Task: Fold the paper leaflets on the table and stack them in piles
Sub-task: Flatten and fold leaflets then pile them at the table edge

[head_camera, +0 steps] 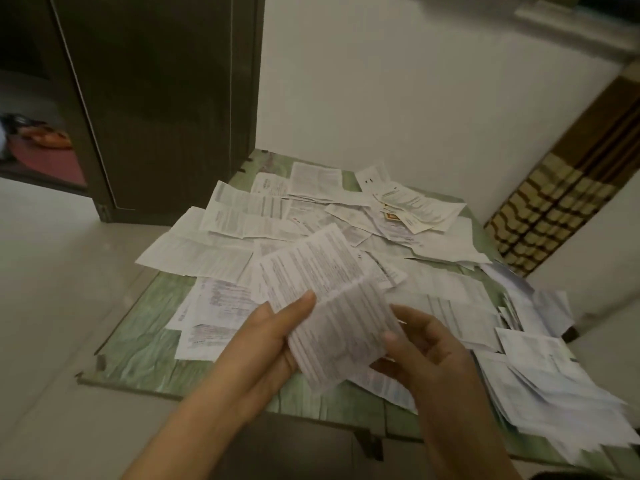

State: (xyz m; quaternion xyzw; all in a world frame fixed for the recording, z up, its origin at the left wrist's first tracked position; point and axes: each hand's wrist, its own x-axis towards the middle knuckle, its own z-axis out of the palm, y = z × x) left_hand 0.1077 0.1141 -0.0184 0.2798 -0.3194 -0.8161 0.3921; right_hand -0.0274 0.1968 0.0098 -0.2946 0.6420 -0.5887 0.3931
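Observation:
A long printed white leaflet (322, 296) is held above the table, creased across its middle with the upper half tilted away. My left hand (273, 337) grips its left edge, thumb on top near the crease. My right hand (426, 351) pinches its lower right edge, fingers curled beneath the sheet. Many unfolded leaflets (242, 216) lie scattered over the green table (138, 337). A loose pile of folded leaflets (547, 389) sits at the table's right front corner.
A dark wooden door (156, 98) stands behind the table at the left, with a white wall (415, 98) behind. A patterned brown and cream curtain (571, 188) hangs at the right. Pale floor surrounds the table's left side.

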